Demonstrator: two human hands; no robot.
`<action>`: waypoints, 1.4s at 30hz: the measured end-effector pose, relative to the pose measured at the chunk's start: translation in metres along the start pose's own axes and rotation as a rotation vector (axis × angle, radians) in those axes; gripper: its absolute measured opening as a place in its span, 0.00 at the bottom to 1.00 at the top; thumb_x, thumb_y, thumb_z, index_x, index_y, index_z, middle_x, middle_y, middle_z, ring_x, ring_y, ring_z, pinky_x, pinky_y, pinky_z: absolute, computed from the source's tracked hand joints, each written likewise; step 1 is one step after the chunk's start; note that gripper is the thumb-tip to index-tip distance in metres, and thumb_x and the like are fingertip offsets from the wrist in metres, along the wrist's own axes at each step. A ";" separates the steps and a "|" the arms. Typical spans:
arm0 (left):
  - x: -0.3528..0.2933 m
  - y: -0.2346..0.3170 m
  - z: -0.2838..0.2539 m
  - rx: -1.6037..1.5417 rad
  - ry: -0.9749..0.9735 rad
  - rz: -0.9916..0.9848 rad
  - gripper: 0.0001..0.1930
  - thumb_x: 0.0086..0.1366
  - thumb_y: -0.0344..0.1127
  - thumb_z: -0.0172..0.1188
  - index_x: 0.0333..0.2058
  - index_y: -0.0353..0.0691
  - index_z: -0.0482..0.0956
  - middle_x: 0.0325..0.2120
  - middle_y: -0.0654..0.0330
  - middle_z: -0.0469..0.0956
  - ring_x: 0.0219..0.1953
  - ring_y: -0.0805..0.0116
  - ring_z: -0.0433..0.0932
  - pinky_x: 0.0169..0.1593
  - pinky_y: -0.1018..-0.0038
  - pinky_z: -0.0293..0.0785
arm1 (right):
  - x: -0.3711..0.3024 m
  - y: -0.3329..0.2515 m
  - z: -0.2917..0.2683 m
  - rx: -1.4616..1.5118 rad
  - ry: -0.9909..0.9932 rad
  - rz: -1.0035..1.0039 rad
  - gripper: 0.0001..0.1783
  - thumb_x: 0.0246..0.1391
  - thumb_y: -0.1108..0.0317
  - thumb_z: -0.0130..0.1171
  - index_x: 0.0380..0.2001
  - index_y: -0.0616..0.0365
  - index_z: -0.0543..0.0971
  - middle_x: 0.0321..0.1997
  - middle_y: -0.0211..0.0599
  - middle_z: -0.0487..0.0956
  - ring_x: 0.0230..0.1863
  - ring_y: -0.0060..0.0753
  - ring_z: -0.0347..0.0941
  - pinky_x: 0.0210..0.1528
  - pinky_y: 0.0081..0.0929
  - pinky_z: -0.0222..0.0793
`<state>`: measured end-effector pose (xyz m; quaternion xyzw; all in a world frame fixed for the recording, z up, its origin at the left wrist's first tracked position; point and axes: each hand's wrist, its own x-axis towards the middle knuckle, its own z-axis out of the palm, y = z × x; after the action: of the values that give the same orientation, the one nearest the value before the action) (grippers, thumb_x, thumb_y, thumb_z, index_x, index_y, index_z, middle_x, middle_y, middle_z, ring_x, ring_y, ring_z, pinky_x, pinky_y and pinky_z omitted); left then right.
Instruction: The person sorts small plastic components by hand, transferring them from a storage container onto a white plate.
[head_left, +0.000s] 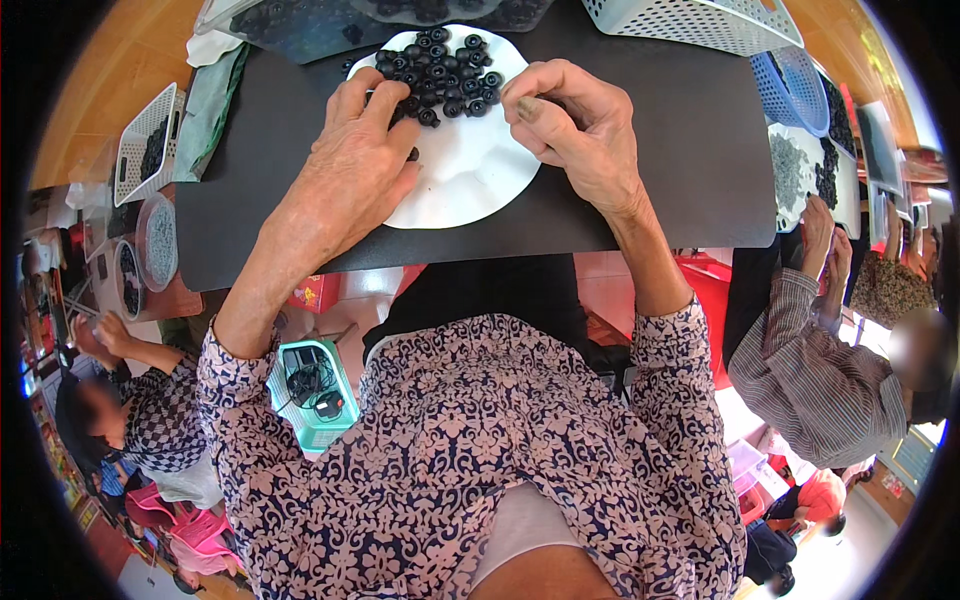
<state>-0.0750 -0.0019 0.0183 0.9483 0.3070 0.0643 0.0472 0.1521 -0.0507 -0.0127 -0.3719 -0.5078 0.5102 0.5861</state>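
Observation:
A white scalloped plate (pixel 465 185) lies at the table's near edge. Small black rounded parts with holes in their tops (pixel 440 75) are heaped on its far half. My left hand (pixel 355 155) reaches over the plate's left side, fingers curled, their tips among the nearest parts. One black part (pixel 413 155) shows between its thumb and fingers. At the plate's right rim, my right hand (pixel 580 130) is closed in a pinch, raised a little. Whatever sits in that pinch is hidden by the fingers.
At the back stand a clear tray (pixel 290 30) of black parts and a white perforated basket (pixel 690 25). A blue basket (pixel 790 90) is at the right. Co-workers sit on both sides, one with hands (pixel 825 240) near a grey heap. A green crate (pixel 320 425) stands below the table.

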 end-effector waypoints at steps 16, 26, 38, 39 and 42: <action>0.020 0.024 0.015 -1.791 0.096 -0.433 0.10 0.66 0.35 0.58 0.39 0.34 0.80 0.34 0.64 0.78 0.38 0.78 0.72 0.48 0.79 0.68 | 0.002 0.003 0.011 -0.422 -0.017 -0.312 0.16 0.41 0.76 0.69 0.37 0.58 0.81 0.26 0.26 0.75 0.27 0.18 0.70 0.31 0.17 0.68; 0.023 0.029 0.024 -1.491 0.252 -0.378 0.13 0.69 0.39 0.52 0.42 0.35 0.77 0.37 0.64 0.76 0.40 0.76 0.71 0.48 0.77 0.67 | 0.000 0.005 0.009 -0.549 -0.016 -0.337 0.13 0.42 0.74 0.68 0.35 0.59 0.80 0.29 0.32 0.78 0.29 0.26 0.75 0.32 0.23 0.71; 0.055 0.068 0.031 -1.134 0.538 -0.115 0.16 0.69 0.36 0.47 0.47 0.29 0.71 0.36 0.48 0.72 0.39 0.56 0.73 0.45 0.69 0.69 | -0.002 -0.002 0.013 -0.672 0.105 -0.313 0.10 0.44 0.76 0.62 0.33 0.61 0.76 0.27 0.38 0.79 0.28 0.31 0.77 0.33 0.24 0.71; 0.056 0.069 0.031 -1.151 0.534 -0.117 0.16 0.69 0.36 0.47 0.47 0.28 0.71 0.36 0.48 0.72 0.39 0.56 0.73 0.45 0.69 0.69 | -0.003 0.000 0.011 -0.633 0.111 -0.282 0.09 0.44 0.76 0.62 0.32 0.61 0.76 0.26 0.37 0.79 0.27 0.28 0.76 0.33 0.23 0.70; 0.054 0.069 0.027 -1.187 0.508 -0.155 0.17 0.68 0.38 0.49 0.47 0.29 0.71 0.37 0.50 0.73 0.38 0.57 0.73 0.45 0.69 0.69 | 0.001 0.008 0.004 -0.585 0.091 -0.244 0.09 0.46 0.75 0.62 0.33 0.61 0.76 0.27 0.30 0.78 0.27 0.23 0.73 0.34 0.22 0.70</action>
<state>0.0125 -0.0272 0.0054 0.6915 0.2884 0.4418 0.4934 0.1465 -0.0484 -0.0192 -0.4834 -0.6470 0.2515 0.5333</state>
